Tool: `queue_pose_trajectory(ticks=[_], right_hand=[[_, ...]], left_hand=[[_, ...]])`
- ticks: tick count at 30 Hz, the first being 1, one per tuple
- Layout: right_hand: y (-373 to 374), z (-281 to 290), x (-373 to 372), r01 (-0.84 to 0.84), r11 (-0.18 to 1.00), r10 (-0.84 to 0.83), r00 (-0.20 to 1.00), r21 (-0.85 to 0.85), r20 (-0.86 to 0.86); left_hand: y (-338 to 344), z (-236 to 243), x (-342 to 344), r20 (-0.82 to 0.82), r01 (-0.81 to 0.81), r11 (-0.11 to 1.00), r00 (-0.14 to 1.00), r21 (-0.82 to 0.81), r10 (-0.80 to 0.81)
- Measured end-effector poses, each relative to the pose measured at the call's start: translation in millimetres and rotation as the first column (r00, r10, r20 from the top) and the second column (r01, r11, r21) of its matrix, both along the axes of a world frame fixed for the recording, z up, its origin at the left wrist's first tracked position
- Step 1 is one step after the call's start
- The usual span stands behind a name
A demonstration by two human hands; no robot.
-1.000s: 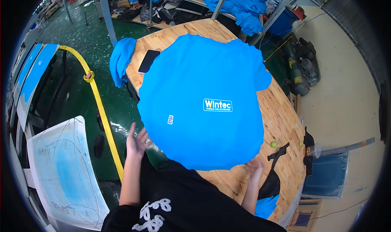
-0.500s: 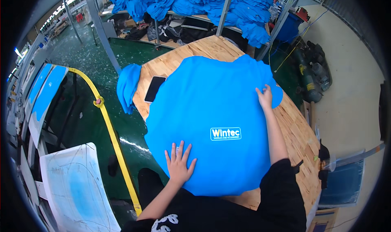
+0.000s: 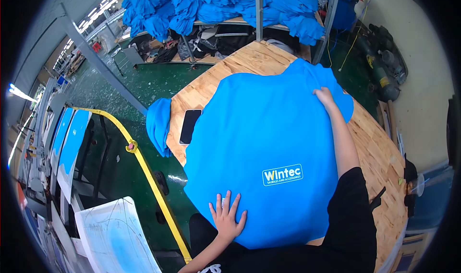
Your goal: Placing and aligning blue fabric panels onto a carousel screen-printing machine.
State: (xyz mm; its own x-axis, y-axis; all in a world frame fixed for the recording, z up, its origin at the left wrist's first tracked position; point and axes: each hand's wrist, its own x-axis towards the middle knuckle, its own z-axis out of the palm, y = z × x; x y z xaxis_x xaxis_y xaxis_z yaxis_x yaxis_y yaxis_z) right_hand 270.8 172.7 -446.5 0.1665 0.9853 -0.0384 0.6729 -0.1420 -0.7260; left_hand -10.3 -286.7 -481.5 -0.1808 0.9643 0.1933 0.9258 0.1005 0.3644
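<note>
A large piece of bright blue fabric [image 3: 259, 129], with a white and yellow printed logo on its lower right, lies spread over a wooden table [image 3: 230, 62]. Near its lower left part, my left hand [image 3: 227, 222] rests flat on it with fingers spread. Farther off on the right, the fingers of my right hand [image 3: 325, 97] are curled together at the cloth, pinching its upper right part where it folds. A phone [image 3: 190, 126] with a dark screen lies by the left edge of the fabric.
More blue cloth [image 3: 159, 124] hangs over the table's left corner. Beyond the table, a metal rack holds heaped blue fabric [image 3: 216, 4]. A yellow curved rail [image 3: 158, 196] and printing boards [image 3: 115, 234] stand at left. Gas cylinders [image 3: 384, 83] lie by the right wall.
The view has shifted, so the table and fabric sit lower and farther right in it. My right hand's fingers have closed on the cloth; the left hand stays flat.
</note>
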Motion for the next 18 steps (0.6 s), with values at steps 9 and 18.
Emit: queue_pose_trajectory(ticks=[9,18], right_hand=[[23.9,-19.3,56.8,-0.51,0.844,-0.07,0.199,-0.164,-0.977],[48.6,-11.8,50.3,-0.014,0.998,-0.059,-0.343,-0.058,-0.938]], left_hand=[[0.6,-3.0,1.3,0.029,-0.01,1.0,1.0,-0.011,0.01],[0.9,-0.4,2.4,0.04,0.004,0.999,0.999,-0.036,-0.003]])
